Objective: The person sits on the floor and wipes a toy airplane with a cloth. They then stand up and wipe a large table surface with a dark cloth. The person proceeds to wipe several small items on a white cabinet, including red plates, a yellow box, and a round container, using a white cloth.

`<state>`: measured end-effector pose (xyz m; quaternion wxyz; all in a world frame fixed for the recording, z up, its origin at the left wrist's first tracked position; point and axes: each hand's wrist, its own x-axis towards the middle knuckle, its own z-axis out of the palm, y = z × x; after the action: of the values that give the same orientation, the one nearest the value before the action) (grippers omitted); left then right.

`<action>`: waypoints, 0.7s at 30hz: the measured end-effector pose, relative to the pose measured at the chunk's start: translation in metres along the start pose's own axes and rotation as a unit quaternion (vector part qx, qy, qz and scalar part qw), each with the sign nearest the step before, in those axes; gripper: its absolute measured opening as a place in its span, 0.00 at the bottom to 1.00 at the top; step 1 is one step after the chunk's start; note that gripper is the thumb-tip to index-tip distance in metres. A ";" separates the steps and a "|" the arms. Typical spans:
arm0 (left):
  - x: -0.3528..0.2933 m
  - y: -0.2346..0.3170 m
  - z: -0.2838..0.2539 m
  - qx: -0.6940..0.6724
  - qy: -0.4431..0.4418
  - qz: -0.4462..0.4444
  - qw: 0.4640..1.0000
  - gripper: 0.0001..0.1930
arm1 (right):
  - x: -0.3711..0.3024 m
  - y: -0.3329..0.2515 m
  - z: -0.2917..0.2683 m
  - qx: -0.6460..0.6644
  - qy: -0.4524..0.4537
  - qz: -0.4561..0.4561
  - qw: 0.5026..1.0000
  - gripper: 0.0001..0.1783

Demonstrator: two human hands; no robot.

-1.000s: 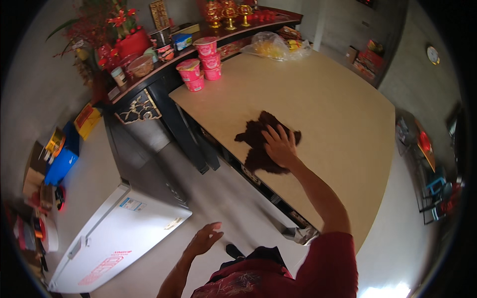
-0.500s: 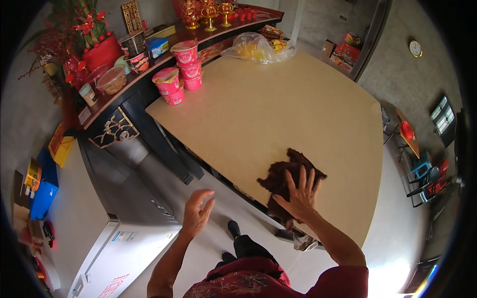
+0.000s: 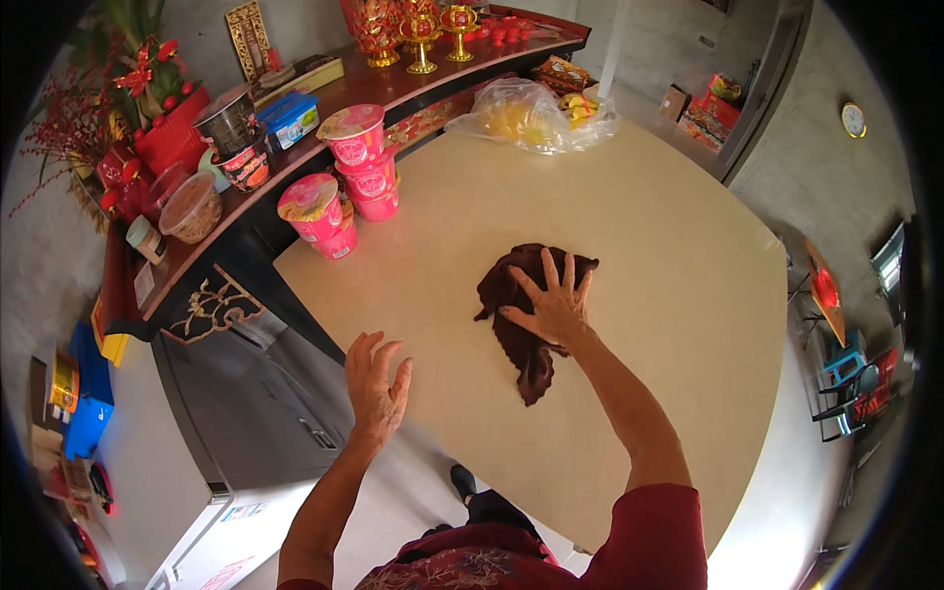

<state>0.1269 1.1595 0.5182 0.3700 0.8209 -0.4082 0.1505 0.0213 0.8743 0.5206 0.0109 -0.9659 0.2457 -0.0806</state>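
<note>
A dark brown cloth (image 3: 521, 339) lies crumpled on the beige tabletop (image 3: 678, 324). My right hand (image 3: 556, 303) presses flat on it with fingers spread. Over the table's left edge hovers my left hand (image 3: 374, 388), its fingers apart and slightly curled, holding nothing. Pink lidded tubs (image 3: 366, 177) stand stacked at the table's far left corner.
At the table's far end lies a clear plastic bag (image 3: 526, 113) of yellow items beside bananas (image 3: 578, 105). A dark red sideboard (image 3: 383, 84) with gold stands and food tubs runs along the back left. A fridge (image 3: 236, 531) stands at lower left; chairs (image 3: 865, 388) are at right.
My right hand and the cloth have moved forward and left, from the near edge toward the table's middle. My left hand has risen slightly and moved forward.
</note>
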 end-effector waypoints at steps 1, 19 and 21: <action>0.004 -0.004 0.004 0.018 -0.002 0.000 1.000 0.17 | 0.011 0.005 0.002 -0.001 -0.001 0.000 1.000 0.41; 0.034 -0.019 0.015 0.179 -0.172 -0.059 0.967 0.35 | 0.198 0.042 0.046 -0.006 0.079 0.070 0.994 0.30; 0.035 -0.020 0.015 0.180 -0.168 -0.057 0.968 0.35 | 0.184 0.026 0.057 -0.004 0.101 -0.028 0.994 0.30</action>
<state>0.1634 1.1370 0.5179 0.1501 0.9094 -0.3831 0.0607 0.1774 0.7624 0.4902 -0.0203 -0.9595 0.2184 -0.1768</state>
